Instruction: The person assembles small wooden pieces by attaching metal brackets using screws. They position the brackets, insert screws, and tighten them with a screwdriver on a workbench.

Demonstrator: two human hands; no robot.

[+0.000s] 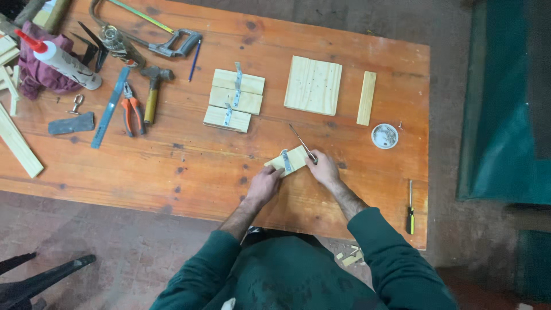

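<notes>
A small pale wood block [295, 158] with a metal bracket [286, 161] across it lies near the front of the orange wooden table [189, 166]. My left hand [264, 185] presses on the block's left end. My right hand [325, 168] sits at its right end and grips a thin metal tool [301, 141] whose shaft slants up and to the left over the table. Farther back rest three similar blocks [234, 99], joined by metal brackets.
A square wood panel [313, 85], a narrow wood strip [366, 98] and a round tin of screws [384, 136] lie at the back right. A screwdriver [410, 208] rests at the right front edge. Hammer [152, 92], pliers [132, 111], hacksaw [166, 40] and glue bottle [63, 61] crowd the left.
</notes>
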